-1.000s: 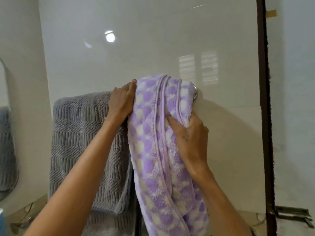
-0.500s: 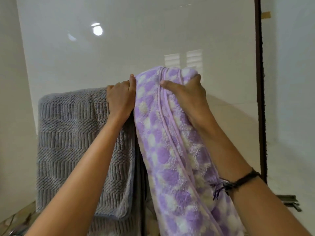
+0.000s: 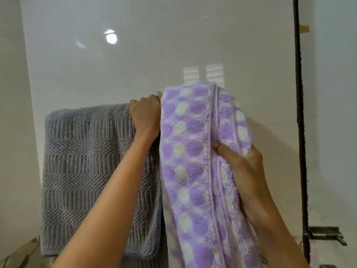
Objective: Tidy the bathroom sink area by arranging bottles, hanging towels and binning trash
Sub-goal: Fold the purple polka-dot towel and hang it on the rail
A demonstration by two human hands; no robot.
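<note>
The purple-and-white dotted towel (image 3: 195, 151) is draped over the top of what must be a wall rail, hidden entirely under the cloth, just right of the grey ribbed towel (image 3: 87, 171) that already hangs flat against the glossy tiled wall (image 3: 135, 64). The left hand (image 3: 145, 116) is curled at the top edge where the two towels meet, fingers hooked over the fold; it looks to be gripping the purple towel's left edge, though the fingertips are out of sight behind the cloth, so it may only be bracing against the grey one. The right hand (image 3: 244, 167) pinches the bunched hems lower down on the right side, thumb pressed into the pile. The risk from here is uneven hang: the purple towel is thickly folded and piled high on the rail, so if the right hand tugs down hard, the whole bundle may slide off the front, or drag sideways and crowd the grey towel out of line. Letting go before the weight is balanced front and back could drop it too. No container shows in this view, neither bin nor basket.
</note>
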